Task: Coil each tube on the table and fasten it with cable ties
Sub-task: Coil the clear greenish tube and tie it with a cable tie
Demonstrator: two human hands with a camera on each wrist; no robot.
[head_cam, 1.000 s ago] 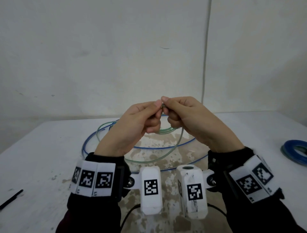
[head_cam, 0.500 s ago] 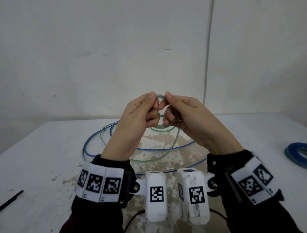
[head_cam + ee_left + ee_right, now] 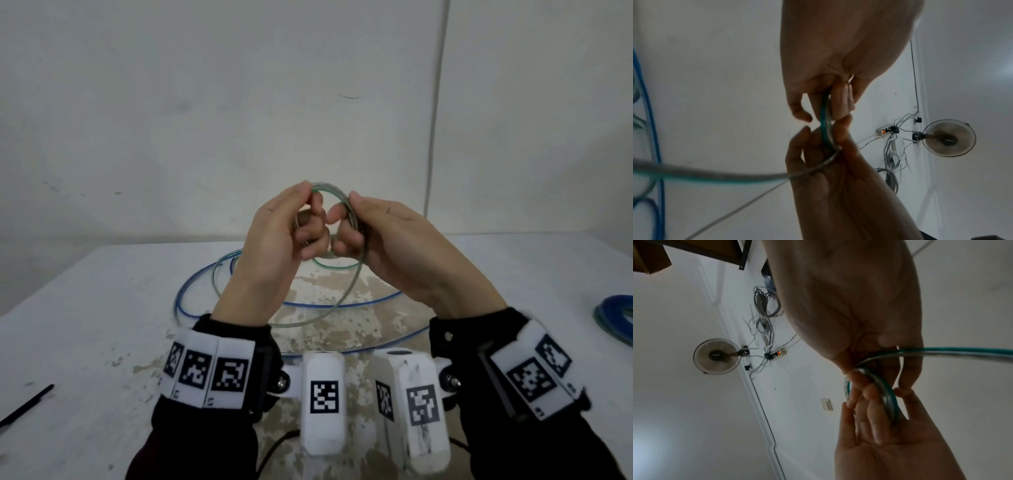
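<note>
Green tube (image 3: 346, 293): small coil frame centre, pinched by left hand (image 3: 274, 246) and right hand (image 3: 394, 246), fingers curled. Light, springy, likely slippery; hold where loops overlap.

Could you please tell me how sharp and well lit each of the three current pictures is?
Head view: evenly lit, hands sharp, right sleeve edge slightly smeared. Left wrist view: dim, hands in shadow, green tube streaked by blur near the lens. Right wrist view: dim too, tube sharper in the right hand, edges bent by the lens.
</note>
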